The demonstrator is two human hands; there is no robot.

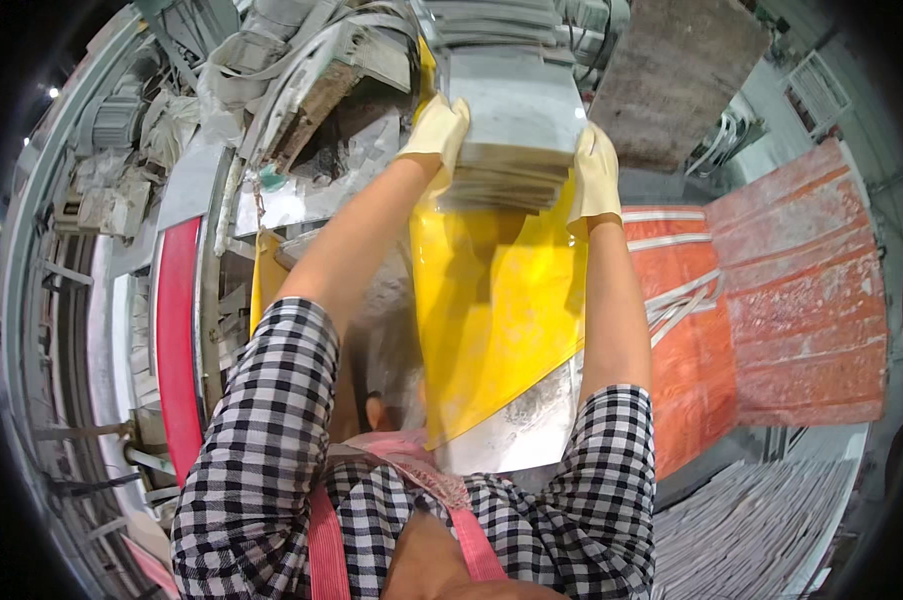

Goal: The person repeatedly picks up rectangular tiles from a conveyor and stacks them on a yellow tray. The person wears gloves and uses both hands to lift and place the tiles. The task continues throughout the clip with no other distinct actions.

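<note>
A stack of thin flat grey sheets [520, 105] is held out in front of me, its layered brownish edges facing my body. My left hand [440, 135], in a cream glove, closes on the stack's left side. On the opposite side my right hand [596, 172], gloved the same way, grips the right edge. Both arms are stretched forward. What the sheets are made of I cannot tell. Beyond them lie more layered grey sheets [497, 28]. A yellow sheet [502, 310] hangs or slopes below the stack, between my forearms.
To the right stands an orange surface [672, 340] with white straps, beside a dusty reddish panel [807, 290]. Many thin grey strips [757, 525] are piled at the lower right. A brown board [677, 75] leans at the back. On the left are machinery and a red bar [179, 345].
</note>
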